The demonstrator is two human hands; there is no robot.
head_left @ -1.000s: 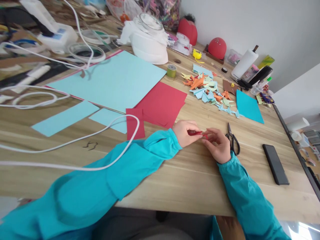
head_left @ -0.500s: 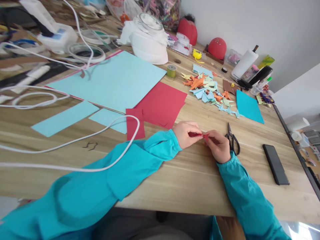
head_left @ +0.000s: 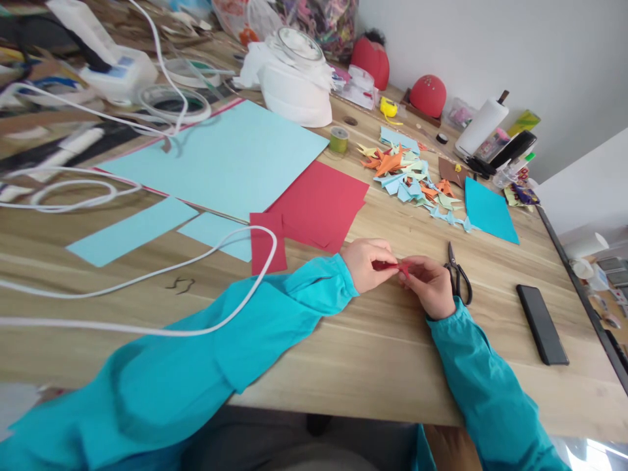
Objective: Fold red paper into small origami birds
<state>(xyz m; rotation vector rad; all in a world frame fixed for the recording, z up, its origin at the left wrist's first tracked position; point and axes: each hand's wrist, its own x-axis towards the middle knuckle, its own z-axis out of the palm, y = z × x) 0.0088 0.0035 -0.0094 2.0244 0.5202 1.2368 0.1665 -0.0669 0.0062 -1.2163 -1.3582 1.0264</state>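
Paper (head_left: 385, 265), red and folded, sits just right of the frame's centre, pinched in the left hand (head_left: 367, 263) while the right hand (head_left: 429, 282) grips its tip (black-handled scissors (head_left: 454, 265) lie just beside that hand).

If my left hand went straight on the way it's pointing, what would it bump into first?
Most likely your right hand, at the far end of the small red paper your left hand pinches, though the exact gap is unclear.
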